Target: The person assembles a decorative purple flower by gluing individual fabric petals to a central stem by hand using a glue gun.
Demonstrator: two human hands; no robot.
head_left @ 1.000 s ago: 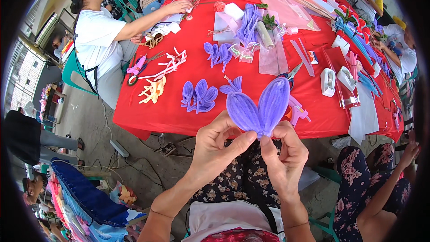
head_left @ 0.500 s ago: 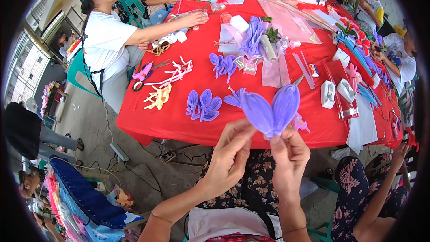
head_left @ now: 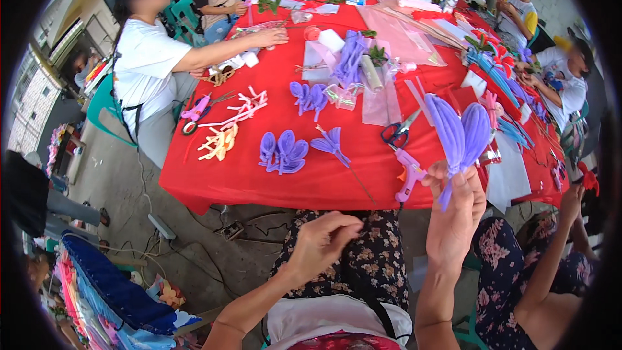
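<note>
My right hand (head_left: 455,204), raised at the table's front edge, pinches the base of a purple pipe-cleaner flower piece (head_left: 459,133). Its two looped petals point up in a V, and a short tail hangs below the fingers. My left hand (head_left: 326,240) is over my lap with loosely curled fingers, the thumb apart from them and nothing visible between. A pink glue gun (head_left: 410,175) and dark-handled scissors (head_left: 398,131) lie just left of the held petals. Farther left are a purple flower with a wire stem (head_left: 332,146), purple petal pieces (head_left: 284,152) and another purple cluster (head_left: 308,97).
The red-covered table (head_left: 259,188) also holds cream pipe-cleaner pieces (head_left: 219,142), a second pink glue gun (head_left: 196,109), purple stems (head_left: 351,58) and clear wrapping sheets (head_left: 402,39). Several people sit around it; one reaches in from the left. Cords (head_left: 214,253) cross the floor.
My right hand has carried the purple petals to the right. My left hand has let go of them and drawn back toward my lap. The view has shifted slightly, revealing the glue gun and scissors.
</note>
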